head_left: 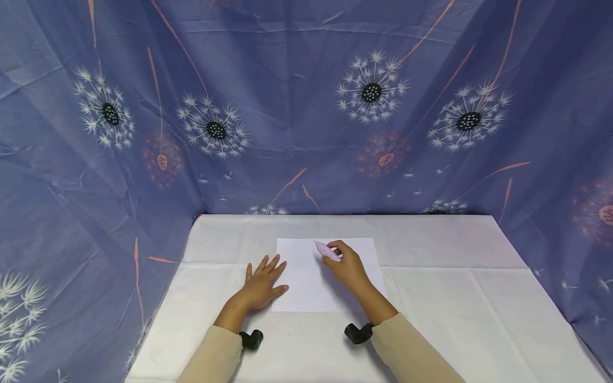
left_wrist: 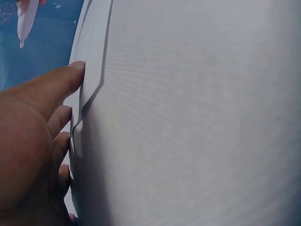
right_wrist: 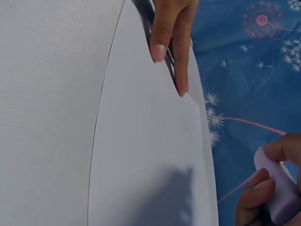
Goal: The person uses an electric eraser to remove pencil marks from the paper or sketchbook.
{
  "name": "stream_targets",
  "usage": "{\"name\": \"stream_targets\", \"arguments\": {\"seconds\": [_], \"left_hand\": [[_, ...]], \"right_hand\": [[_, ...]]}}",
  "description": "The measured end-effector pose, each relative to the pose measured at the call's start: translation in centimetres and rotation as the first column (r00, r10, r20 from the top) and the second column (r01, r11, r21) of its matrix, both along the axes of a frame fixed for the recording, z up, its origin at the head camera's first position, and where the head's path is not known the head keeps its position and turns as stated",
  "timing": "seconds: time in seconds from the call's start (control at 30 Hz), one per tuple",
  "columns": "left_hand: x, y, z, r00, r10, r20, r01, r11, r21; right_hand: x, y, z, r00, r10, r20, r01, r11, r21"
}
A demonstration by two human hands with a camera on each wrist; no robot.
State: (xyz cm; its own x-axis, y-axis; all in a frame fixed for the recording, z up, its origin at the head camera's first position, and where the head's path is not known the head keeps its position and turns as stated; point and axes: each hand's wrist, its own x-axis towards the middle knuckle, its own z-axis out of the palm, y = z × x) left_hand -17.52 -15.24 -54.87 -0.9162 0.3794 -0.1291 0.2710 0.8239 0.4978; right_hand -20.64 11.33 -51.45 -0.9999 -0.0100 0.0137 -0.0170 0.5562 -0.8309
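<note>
A white sheet of paper (head_left: 306, 290) lies on the table. My left hand (head_left: 261, 287) rests at its left edge with the fingers spread, the thumb and some fingertips touching the sheet; the left wrist view shows this hand (left_wrist: 28, 141) side-on. Above the paper's upper part, my right hand (head_left: 348, 266) pinches a plump lilac pen (head_left: 328, 251) between thumb and fingers. The pen's narrow tip points up and left, apart from the sheet as far as I see. In the right wrist view the pen (right_wrist: 280, 193) shows its rounded body, partly covered by fingers.
A white cloth (head_left: 445, 308) with fold creases covers the table. Behind and beside it hangs a blue curtain (head_left: 297, 106) printed with dandelions. Black wrist mounts (head_left: 358, 333) sit under both cuffs. A shadow falls on the paper below the right hand.
</note>
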Motion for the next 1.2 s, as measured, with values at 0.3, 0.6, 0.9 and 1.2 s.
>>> {"name": "stream_targets", "arguments": {"seconds": [0.3,0.6,0.9,1.2], "left_hand": [[0.1,-0.1,0.1,1.0,-0.001,0.008,0.001,1.0,0.016],[0.0,-0.1,0.0,1.0,0.003,0.0,-0.003,0.999,0.034],[0.1,-0.2,-0.4,1.0,0.015,0.01,-0.015,0.997,0.078],[0.1,-0.3,-0.2,0.999,0.023,0.023,-0.026,0.992,0.121]], "right_hand": [[1.0,2.7,0.3,0.995,-0.086,-0.046,0.086,0.996,-0.019],[1.9,6.0,0.3,0.982,-0.185,-0.021,0.184,0.981,-0.066],[2.6,9.7,-1.2,0.95,-0.284,-0.129,0.298,0.949,0.107],[3.4,13.2,-2.2,0.952,-0.295,-0.085,0.307,0.924,0.229]]}}
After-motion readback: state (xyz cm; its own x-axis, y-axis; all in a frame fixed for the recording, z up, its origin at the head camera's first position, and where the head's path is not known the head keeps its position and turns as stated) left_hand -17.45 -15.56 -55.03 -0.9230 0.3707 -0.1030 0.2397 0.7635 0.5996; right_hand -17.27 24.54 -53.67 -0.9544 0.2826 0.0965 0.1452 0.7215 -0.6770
